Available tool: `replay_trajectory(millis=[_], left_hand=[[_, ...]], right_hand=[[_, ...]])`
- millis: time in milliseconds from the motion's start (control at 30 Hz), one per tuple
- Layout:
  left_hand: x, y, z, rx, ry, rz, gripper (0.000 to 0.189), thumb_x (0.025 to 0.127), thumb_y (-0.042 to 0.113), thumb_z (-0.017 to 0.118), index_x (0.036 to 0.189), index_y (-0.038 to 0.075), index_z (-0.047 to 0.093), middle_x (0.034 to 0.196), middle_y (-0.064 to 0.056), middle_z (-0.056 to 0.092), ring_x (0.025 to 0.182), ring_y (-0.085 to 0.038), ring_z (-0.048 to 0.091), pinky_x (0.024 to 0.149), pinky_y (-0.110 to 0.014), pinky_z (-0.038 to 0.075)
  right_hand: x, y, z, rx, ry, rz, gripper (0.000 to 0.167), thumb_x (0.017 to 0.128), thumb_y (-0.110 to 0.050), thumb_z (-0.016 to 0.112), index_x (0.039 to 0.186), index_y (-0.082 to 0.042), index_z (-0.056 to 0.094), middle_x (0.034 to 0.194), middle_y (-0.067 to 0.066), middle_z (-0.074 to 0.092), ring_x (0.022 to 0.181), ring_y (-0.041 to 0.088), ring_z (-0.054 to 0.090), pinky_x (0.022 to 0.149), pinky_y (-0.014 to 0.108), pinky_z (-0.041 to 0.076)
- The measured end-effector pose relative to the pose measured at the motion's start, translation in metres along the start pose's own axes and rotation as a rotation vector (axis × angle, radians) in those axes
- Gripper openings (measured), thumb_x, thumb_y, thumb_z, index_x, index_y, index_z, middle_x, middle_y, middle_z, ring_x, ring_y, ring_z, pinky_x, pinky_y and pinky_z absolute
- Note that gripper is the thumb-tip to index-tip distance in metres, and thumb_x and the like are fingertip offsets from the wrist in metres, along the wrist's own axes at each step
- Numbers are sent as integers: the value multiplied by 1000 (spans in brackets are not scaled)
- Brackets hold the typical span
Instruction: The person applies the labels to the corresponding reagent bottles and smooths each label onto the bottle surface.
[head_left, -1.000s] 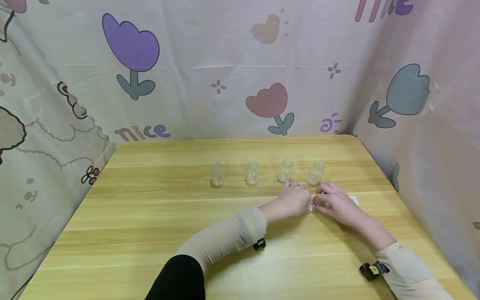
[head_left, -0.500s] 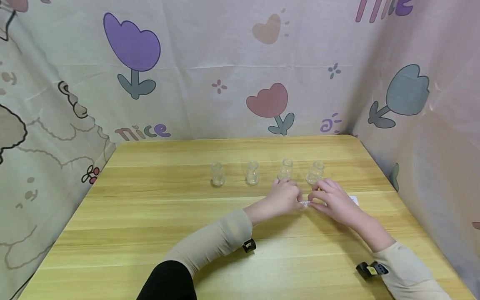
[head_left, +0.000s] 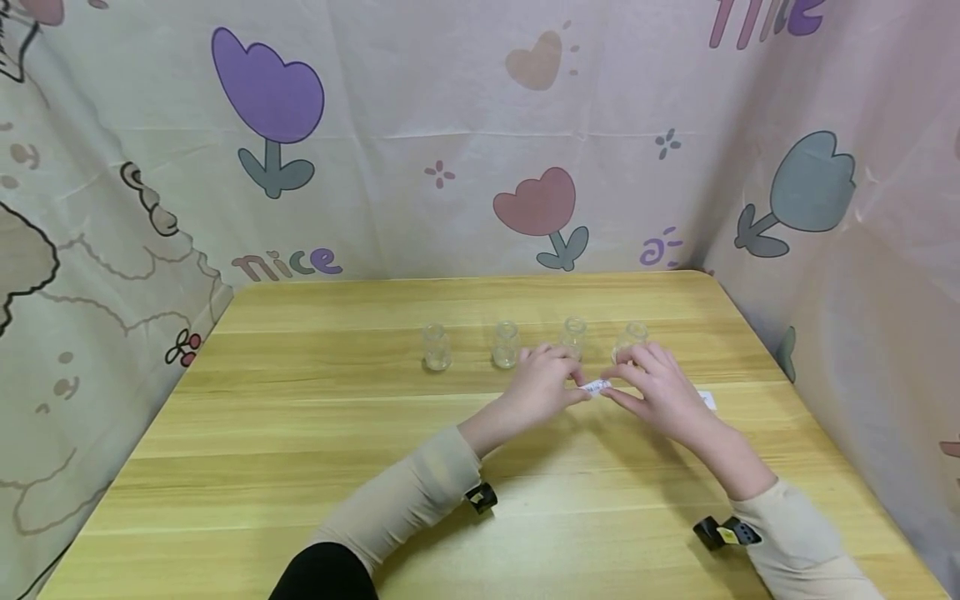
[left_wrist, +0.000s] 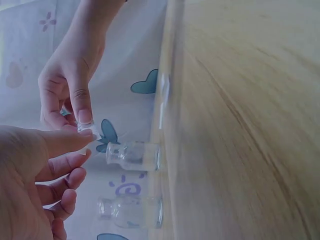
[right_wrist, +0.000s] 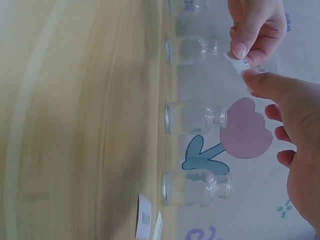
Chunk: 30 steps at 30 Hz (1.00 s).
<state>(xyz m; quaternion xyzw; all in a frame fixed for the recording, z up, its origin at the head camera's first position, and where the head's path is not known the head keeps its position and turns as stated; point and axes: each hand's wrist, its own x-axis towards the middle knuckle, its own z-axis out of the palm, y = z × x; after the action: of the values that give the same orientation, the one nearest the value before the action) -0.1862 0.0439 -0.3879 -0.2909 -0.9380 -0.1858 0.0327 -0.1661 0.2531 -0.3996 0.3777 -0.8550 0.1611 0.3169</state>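
Between the fingertips of both hands is a small white paper label (head_left: 596, 387) with dark print. My left hand (head_left: 542, 385) pinches its left end and my right hand (head_left: 656, 396) its right end. In the right wrist view, the printed label (right_wrist: 240, 64) slants between the two thumbs. Small clear glass bottles stand upright and uncapped in a row just beyond the hands. The two right-hand ones, a bottle (head_left: 573, 331) and the end bottle (head_left: 634, 333), are partly hidden behind the fingers. Further left are another bottle (head_left: 506, 347) and the leftmost bottle (head_left: 437, 348).
A white paper slip (head_left: 707, 400) lies on the wooden table (head_left: 300, 433), beside the right wrist. In the right wrist view, one printed slip (right_wrist: 144, 217) lies close to a second slip (right_wrist: 158, 226). A patterned curtain (head_left: 405, 100) rises behind the table and along its sides.
Both hands have moved left and farther from the body, carrying the label with them. More of the label now shows between the fingertips. The bottles have stayed in place.
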Motion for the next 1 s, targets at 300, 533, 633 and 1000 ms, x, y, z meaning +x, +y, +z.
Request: replay_trajectory(millis=[300,533,633,1000], left_hand=[[-10,-8,-11,-68,137,-47,20,80,44,76,87,26,71,107,10,69,98,-13,55,87,-34,36],[-16,-15,-12,-120,200,-47,21,82,43,74,89,24,71,105,8,68,101,-13,54,95,-39,36],[-19,-18,-12,-134,211,-43,23,82,43,74,91,22,71,106,6,68,103,-15,54,98,-42,37],[-27,-35,-15,-170,174,16,28,83,44,74,101,22,71,113,2,65,112,-19,52,91,-39,38]], right_hand=[[7,-6,5,131,95,140,29,65,-4,83,92,-3,72,92,9,58,87,23,44,78,32,32],[11,-15,10,252,96,307,19,71,1,81,86,-6,72,90,5,59,93,15,44,81,28,33],[14,-19,11,296,84,350,17,73,2,79,85,-7,72,91,3,60,96,13,45,83,27,34],[22,-23,18,287,2,231,18,76,2,77,85,-12,69,94,3,58,91,14,40,78,28,30]])
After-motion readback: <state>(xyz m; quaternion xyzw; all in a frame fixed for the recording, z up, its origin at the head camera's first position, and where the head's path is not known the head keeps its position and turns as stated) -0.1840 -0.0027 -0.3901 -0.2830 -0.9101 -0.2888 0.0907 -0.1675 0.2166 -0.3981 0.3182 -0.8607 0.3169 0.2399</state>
